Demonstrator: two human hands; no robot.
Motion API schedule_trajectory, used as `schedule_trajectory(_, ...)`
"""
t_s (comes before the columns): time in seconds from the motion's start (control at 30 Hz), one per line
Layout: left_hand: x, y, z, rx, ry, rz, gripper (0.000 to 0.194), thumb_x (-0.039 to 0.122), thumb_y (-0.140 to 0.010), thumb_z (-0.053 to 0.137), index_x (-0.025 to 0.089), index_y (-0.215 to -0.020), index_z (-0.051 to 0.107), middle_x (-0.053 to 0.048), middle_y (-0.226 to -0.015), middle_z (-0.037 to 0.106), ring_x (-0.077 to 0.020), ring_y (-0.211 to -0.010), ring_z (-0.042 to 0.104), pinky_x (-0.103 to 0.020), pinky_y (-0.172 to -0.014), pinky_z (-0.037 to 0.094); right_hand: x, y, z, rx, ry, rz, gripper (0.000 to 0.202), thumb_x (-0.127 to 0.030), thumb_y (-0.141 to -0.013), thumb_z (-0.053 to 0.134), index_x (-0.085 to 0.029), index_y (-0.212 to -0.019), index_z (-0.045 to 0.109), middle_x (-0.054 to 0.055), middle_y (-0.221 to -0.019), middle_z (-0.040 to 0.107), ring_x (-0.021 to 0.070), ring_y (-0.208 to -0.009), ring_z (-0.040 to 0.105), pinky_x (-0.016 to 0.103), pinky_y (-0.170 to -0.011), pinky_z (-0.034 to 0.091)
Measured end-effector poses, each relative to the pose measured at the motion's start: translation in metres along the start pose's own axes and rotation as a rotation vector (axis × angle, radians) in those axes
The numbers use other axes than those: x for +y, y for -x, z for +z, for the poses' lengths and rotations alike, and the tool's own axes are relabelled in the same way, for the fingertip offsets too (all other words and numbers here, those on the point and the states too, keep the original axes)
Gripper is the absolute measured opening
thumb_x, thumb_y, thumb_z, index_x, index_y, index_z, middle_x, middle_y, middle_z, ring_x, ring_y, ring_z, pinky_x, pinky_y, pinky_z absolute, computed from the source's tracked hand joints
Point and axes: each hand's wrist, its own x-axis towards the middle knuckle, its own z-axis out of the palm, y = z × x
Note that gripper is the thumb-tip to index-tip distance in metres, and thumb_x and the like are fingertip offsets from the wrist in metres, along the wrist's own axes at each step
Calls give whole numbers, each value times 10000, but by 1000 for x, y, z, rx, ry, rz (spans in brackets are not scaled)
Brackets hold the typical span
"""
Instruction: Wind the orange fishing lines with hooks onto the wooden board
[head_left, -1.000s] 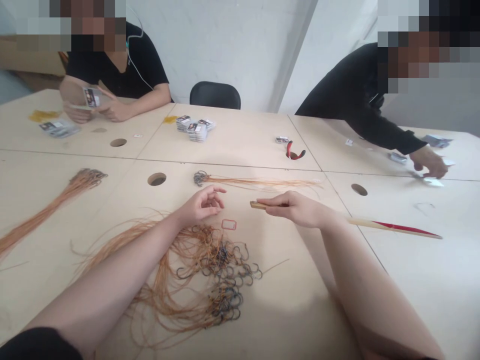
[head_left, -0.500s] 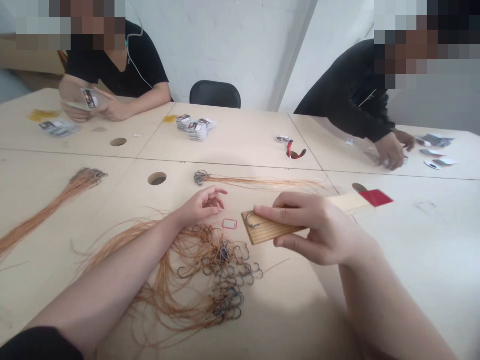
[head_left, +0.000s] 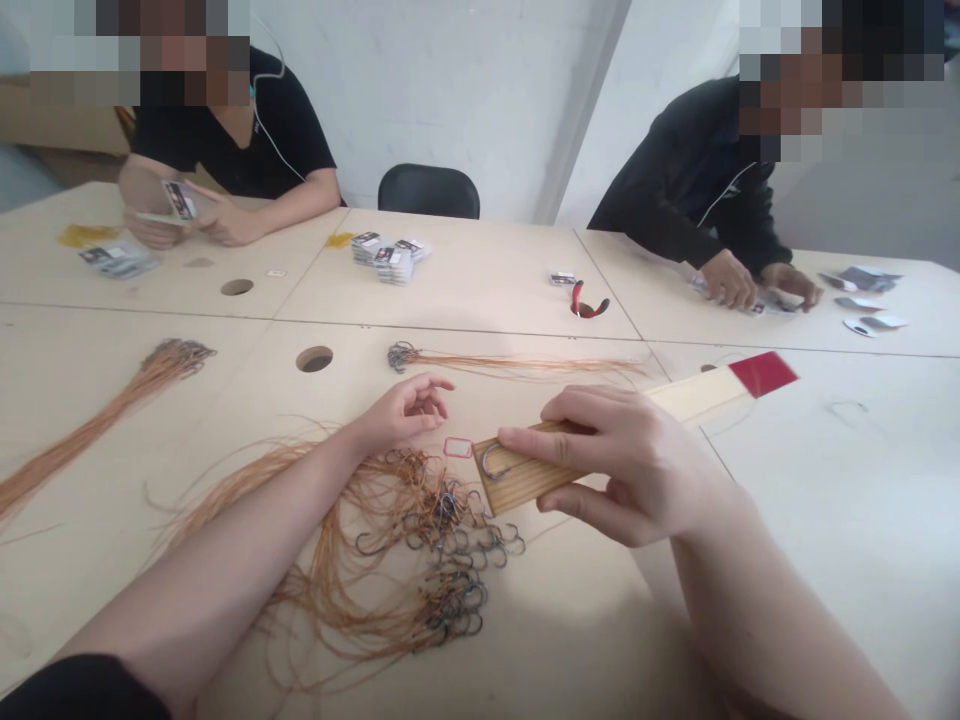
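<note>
My right hand (head_left: 611,460) grips a flat wooden board (head_left: 525,480), thumb below and fingers over its top. A fish hook (head_left: 493,462) lies at the board's near-left end, its shank running under my index finger. The pale far part of the board ends in a red patch (head_left: 765,374). My left hand (head_left: 415,408) hangs over the table with loosely bent fingers apart, holding nothing. Below and between my arms lies a tangled heap of fish hooks (head_left: 457,560) with orange lines (head_left: 322,540). A small red-bordered label (head_left: 458,448) lies close to the board's left end.
Bundles of hooked lines lie at the left (head_left: 135,400) and ahead (head_left: 517,362). Red-handled pliers (head_left: 589,303) rest at a table hole. Stacked small packets (head_left: 394,262) stand farther back. Two people sit across the table, handling packets. A black chair (head_left: 429,190) stands between them.
My right hand has brought the board slightly left and lower, nearer the hook heap. My left hand stays where it was. The co-worker at the right has shifted their hands leftward.
</note>
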Motion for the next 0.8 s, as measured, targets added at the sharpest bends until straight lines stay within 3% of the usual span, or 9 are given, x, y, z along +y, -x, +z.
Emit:
schedule_trajectory(0.2, -1, 0, -1, -22, -3, -10, 469, 253, -734, 607, 151, -1163, 450, -37, -864, 556, -122, -786, 521, -219, -710, 411, 14, 18, -22, -43, -476, 34, 455, -525, -869, 407, -325, -1270, 487, 43, -901, 578, 123, -661, 538, 267, -573, 429)
schedule_trajectory(0.3, 0, 0, -1, -28, -19, -9, 457, 266, -736, 606, 153, -1155, 460, -39, -861, 560, -129, -793, 524, -225, -714, 413, 19, 24, -35, 18, -517, 40, 419, -504, -880, 407, -342, -1256, 495, 23, -840, 576, 110, -636, 531, 256, -556, 404)
schedule_trajectory(0.4, 1, 1, -1, -26, -38, -6, 453, 307, -744, 609, 159, -1147, 467, -43, -859, 556, -136, -793, 525, -233, -710, 418, 19, 21, -36, 82, -475, -21, 425, -454, -875, 448, -286, -1262, 501, 34, -832, 568, 114, -631, 514, 257, -548, 390)
schedule_trajectory(0.53, 0, 1, -2, -23, -44, 5, 481, 448, -772, 566, 152, -1141, 475, -48, -838, 554, -128, -730, 516, -245, -687, 420, 18, 6, -1, 6, -152, 64, 441, -384, -870, 487, -218, -1278, 491, 62, -862, 555, 135, -692, 510, 270, -614, 395)
schedule_trajectory(0.67, -1, 1, -3, -72, -72, 38, 623, 581, -669, 617, 134, -1093, 524, -49, -814, 568, -127, -693, 516, -234, -629, 413, 23, -10, 60, -138, 220, 222, 416, -448, -879, 435, -304, -1265, 492, 43, -802, 533, 146, -669, 476, 278, -626, 355)
schedule_trajectory(0.8, 0, -1, -1, -81, -194, -15, 594, 555, -599, 692, 131, -1003, 593, -29, -747, 572, -124, -650, 527, -216, -564, 404, 35, -13, 100, -162, 330, 243, 427, -458, -903, 358, -304, -1288, 460, 63, -835, 530, 169, -726, 482, 287, -663, 345)
